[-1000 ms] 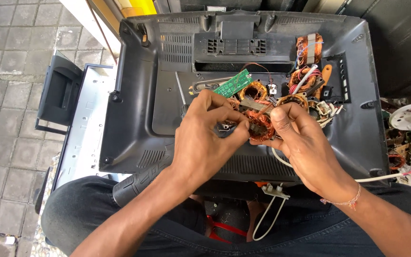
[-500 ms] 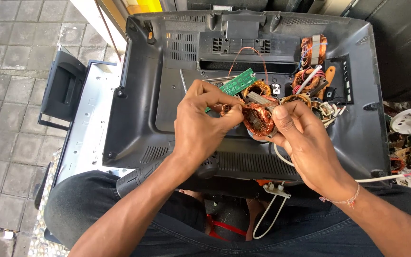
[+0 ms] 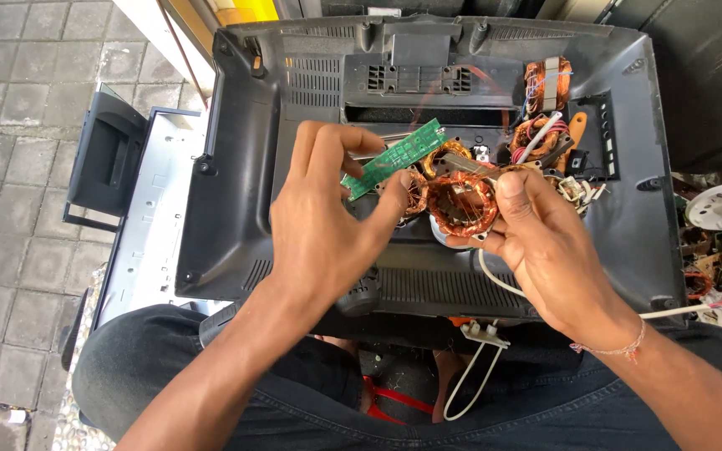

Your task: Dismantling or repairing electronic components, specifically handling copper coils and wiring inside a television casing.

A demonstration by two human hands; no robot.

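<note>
right hand (image 3: 545, 242): copper-wound coil (image 3: 461, 203) is gripped at frame centre | left hand (image 3: 327, 225): fingers pinched on the coil's left edge | green circuit board (image 3: 393, 157) lies on grey casing (image 3: 236, 167) behind

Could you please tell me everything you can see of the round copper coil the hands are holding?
The copper coil is a ring of reddish-brown wire wound about a grey metal core with an open centre. It is held above the dark grey plastic casing, facing the camera. The right hand grips its right edge; the left hand touches its left side.
</note>
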